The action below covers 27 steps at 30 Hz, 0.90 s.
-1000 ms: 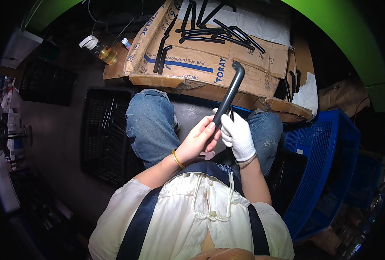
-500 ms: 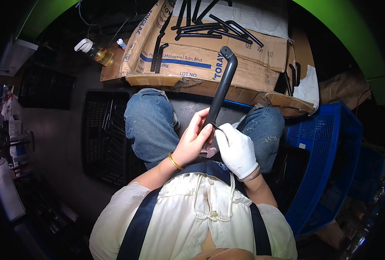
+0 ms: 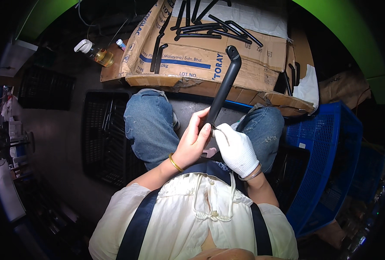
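Note:
My bare left hand [image 3: 195, 138] is wrapped round the lower end of a black bent tube [image 3: 223, 90]. The tube slants up and to the right, and its angled upper end, with a hole in it, reaches over the cardboard. My right hand [image 3: 235, 148], in a white knitted glove, is closed in a pinch right beside the left thumb, at the tube's lower part. A small dark bit shows at the right fingertips; whether it is a tool or part of the tube cannot be made out. The tube's bottom end is hidden by the hands.
Several similar black tubes [image 3: 199, 36] lie on an opened cardboard box [image 3: 253, 58] ahead of my knees. A blue crate [image 3: 316, 143] stands at the right, a black crate [image 3: 88, 138] with dark parts at the left. A bottle [image 3: 95, 53] stands left of the cardboard.
The tube has turned about its length, so the hole at its upper end faces another way. Its top has shifted slightly right. Both hands stay nearly in place.

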Motion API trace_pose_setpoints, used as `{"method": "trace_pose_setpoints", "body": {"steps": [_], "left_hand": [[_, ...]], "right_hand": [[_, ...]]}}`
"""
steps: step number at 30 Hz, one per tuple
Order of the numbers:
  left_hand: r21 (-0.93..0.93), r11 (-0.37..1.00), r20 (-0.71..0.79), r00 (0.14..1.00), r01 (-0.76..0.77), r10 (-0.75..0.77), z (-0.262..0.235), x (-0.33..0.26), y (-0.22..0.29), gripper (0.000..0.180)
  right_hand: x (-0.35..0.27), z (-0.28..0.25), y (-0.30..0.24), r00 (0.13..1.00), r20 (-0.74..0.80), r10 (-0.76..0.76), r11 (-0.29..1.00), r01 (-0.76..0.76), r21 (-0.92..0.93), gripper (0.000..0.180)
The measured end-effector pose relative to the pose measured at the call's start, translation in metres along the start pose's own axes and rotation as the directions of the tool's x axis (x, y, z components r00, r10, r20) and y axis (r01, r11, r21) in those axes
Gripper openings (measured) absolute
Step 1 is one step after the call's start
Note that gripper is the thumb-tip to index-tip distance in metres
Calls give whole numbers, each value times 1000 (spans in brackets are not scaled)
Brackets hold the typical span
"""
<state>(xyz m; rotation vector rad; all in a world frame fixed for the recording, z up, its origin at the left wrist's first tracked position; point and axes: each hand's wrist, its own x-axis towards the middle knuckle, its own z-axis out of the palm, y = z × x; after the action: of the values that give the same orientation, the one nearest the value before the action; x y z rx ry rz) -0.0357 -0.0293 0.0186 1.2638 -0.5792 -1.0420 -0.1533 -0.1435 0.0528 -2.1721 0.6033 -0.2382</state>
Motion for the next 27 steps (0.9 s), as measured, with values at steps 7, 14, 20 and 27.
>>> {"method": "trace_pose_setpoints", "body": {"steps": [7, 14, 20, 27], "left_hand": [[110, 993, -123, 990, -50, 64, 8, -3, -7, 39], [108, 990, -150, 984, -85, 101, 9, -2, -13, 38], [91, 995, -147, 987, -51, 64, 7, -3, -11, 37], [302, 941, -149, 967, -154, 207, 10, -2, -11, 38]], "right_hand": [[-1, 18, 5, 998, -62, -9, 998, 13, 55, 15], [-2, 29, 9, 994, -111, -21, 1000, 22, 1, 16], [-1, 14, 6, 998, -18, -54, 998, 53, -39, 16], [0, 18, 14, 991, 32, -131, 986, 133, -102, 18]]}}
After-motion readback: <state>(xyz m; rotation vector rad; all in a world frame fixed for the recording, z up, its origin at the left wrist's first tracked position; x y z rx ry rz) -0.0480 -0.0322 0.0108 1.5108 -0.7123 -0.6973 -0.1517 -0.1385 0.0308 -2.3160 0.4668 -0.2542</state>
